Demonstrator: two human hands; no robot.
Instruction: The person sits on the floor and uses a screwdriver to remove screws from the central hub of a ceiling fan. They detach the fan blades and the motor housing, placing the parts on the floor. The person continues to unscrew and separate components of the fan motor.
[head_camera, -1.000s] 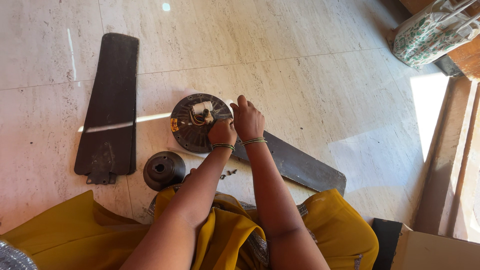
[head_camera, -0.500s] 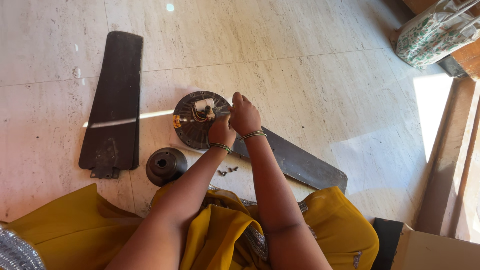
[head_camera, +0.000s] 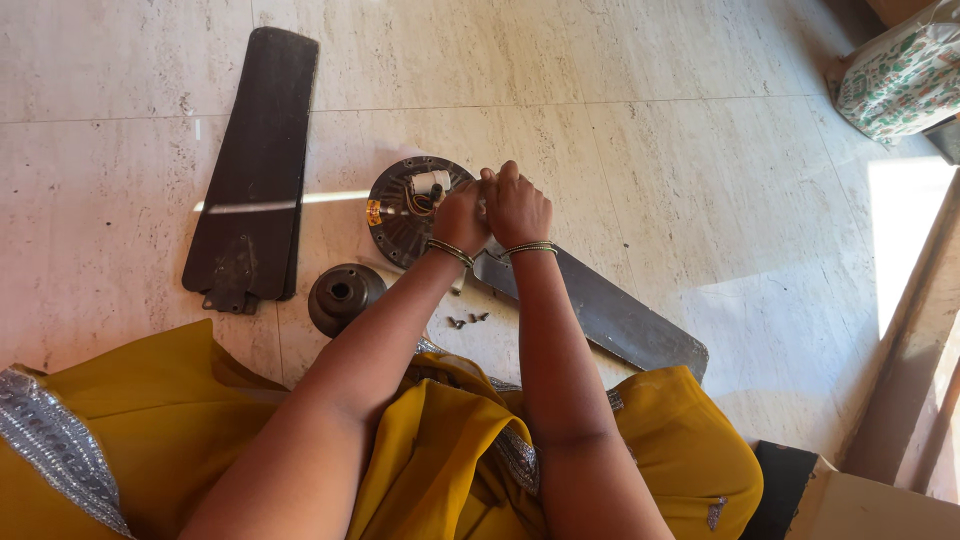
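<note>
Across the upper left of the frame a loose dark fan blade (head_camera: 255, 170) lies flat on the pale stone floor (head_camera: 700, 150), its bracket end toward the person. Just right of it and lower, a round dark cup-shaped cover (head_camera: 343, 296) sits near the yellow cloth over the knees. At centre the round fan motor (head_camera: 408, 210) rests on the floor with a white capacitor and coloured wires on top. The left hand (head_camera: 461, 218) and right hand (head_camera: 517, 208) are pressed close together at the motor's right edge, fingers curled as if pinching something small there; what they pinch is covered by the knuckles, so I cannot tell. Judging by the 3 or so loose screws (head_camera: 468, 320) lying just below the wrists, the step in hand looks like work on the fastening of the second fan blade (head_camera: 600, 310), which runs from under the hands toward the lower right; a next move would call for a firm fingertip grip and steadying the motor. At the upper right a patterned bag (head_camera: 900, 75) is cut off, and a cardboard box (head_camera: 860, 505) is clipped at the lower right.
</note>
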